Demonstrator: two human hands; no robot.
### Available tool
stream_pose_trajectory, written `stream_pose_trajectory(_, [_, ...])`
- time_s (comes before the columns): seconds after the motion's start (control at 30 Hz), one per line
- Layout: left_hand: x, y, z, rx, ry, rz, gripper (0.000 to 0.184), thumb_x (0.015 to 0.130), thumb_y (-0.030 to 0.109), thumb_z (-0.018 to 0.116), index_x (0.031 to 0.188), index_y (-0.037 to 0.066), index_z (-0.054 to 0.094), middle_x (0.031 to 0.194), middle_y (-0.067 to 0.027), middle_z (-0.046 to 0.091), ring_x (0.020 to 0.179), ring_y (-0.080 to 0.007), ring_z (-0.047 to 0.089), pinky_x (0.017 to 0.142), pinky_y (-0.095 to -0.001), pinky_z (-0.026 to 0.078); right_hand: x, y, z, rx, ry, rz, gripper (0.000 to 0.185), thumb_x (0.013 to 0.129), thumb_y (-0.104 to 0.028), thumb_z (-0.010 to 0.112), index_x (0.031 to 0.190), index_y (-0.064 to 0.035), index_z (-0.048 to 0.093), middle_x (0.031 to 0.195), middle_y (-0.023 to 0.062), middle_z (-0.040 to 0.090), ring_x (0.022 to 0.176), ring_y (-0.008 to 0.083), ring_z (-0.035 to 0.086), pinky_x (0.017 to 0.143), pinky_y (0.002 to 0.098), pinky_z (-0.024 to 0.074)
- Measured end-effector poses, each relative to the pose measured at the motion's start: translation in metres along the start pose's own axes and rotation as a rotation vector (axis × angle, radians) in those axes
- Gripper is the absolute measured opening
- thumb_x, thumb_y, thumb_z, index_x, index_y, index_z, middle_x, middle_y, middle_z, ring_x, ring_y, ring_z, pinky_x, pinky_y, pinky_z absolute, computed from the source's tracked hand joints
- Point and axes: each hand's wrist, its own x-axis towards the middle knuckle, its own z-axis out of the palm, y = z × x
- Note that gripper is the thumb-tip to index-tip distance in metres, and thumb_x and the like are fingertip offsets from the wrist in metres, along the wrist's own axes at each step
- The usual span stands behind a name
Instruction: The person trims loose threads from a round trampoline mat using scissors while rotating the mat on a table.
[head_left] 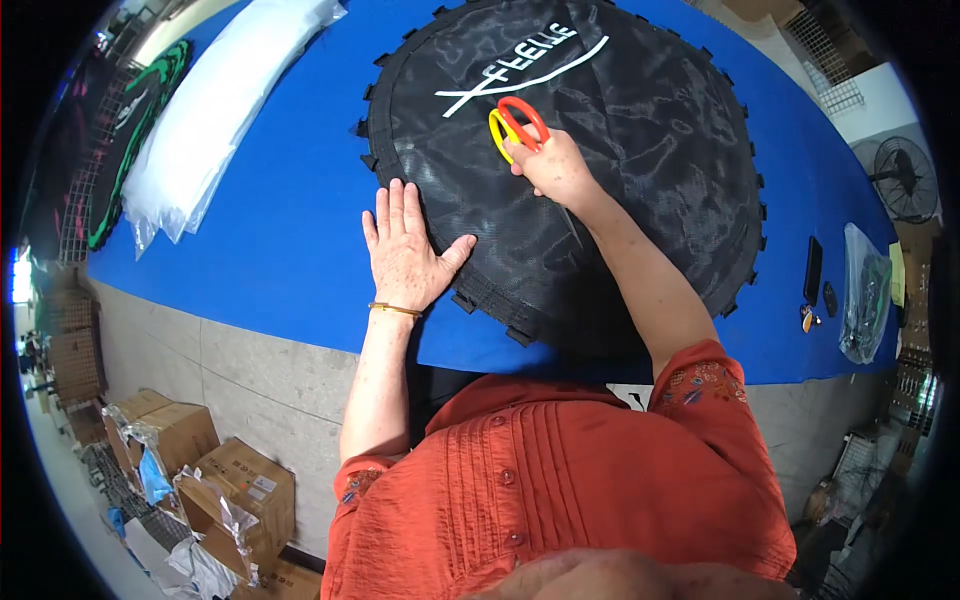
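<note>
A round black mesh trampoline mat (640,130) with tabs around its edge and white lettering near the far side lies on the blue table. My left hand (408,250) rests flat on the mat's left edge, fingers stretched out and thumb spread. Over the middle of the mat, my right hand (558,172) is closed around a pair of scissors (524,122) with one red and one yellow handle. The handles point away from me. The blade extends out below my hand, toward my body.
Clear plastic sheeting (215,110) lies on the table's left part, beside a black and green item (140,120). At the right are a black object (812,270), small keys (809,318) and a plastic bag (865,292). Cardboard boxes (245,495) stand on the floor; a fan (903,178) is beyond.
</note>
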Motion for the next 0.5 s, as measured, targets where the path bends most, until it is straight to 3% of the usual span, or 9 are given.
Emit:
stream_pose_trajectory(0.1, [0.0, 0.0, 0.001, -0.002, 0.008, 0.001, 0.117, 0.085, 0.071, 0.076, 0.165, -0.004, 0.035, 0.174, -0.0262, 0.033, 0.163, -0.0425, 0.027, 0.133, -0.0607, 0.016, 0.015, -0.001, 0.011, -0.13, 0.059, -0.126, 0.038, 0.1, -0.032, 0.068, 0.119, -0.0009, 0.074, 0.108, 0.0282, 0.076, 0.108, 0.049, 0.071, 0.096, 0.0539, 0.0557])
stream_pose_trajectory(0.3, [0.0, 0.0, 0.001, -0.01, 0.022, 0.006, 0.116, 0.085, 0.071, 0.076, 0.164, -0.005, 0.037, 0.173, -0.0269, 0.034, 0.163, -0.0429, 0.028, 0.132, -0.0612, 0.017, 0.038, -0.015, 0.026, -0.111, 0.038, -0.06, 0.036, 0.1, -0.03, 0.067, 0.121, -0.0011, 0.074, 0.111, 0.0284, 0.076, 0.11, 0.0484, 0.072, 0.097, 0.0535, 0.0559])
stream_pose_trajectory(0.5, [0.0, 0.0, 0.0, -0.022, 0.017, 0.006, 0.116, 0.085, 0.071, 0.076, 0.164, -0.005, 0.037, 0.173, -0.0272, 0.034, 0.164, -0.043, 0.026, 0.132, -0.061, 0.017, 0.034, -0.017, 0.045, -0.098, 0.018, -0.167, 0.034, 0.1, -0.03, 0.067, 0.116, -0.0008, 0.075, 0.107, 0.0285, 0.077, 0.107, 0.0485, 0.072, 0.096, 0.0543, 0.0566])
